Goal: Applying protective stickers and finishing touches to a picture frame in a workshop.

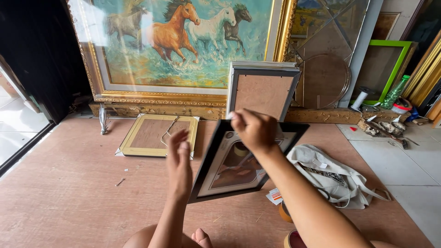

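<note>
My right hand grips the top edge of a black picture frame, which tilts up off the wooden floor with its glass face toward me. Just left of the frame's left edge hovers my left hand, fingers apart and holding nothing. Behind the hands, a gold frame lies face down with a wire on its back. A grey frame leans upright against the large horse painting.
A white cloth bag lies to the right of the black frame. Tape rolls and a small card sit near my right forearm. Tools, a green bottle and a green frame crowd the far right. A dark doorway is at left.
</note>
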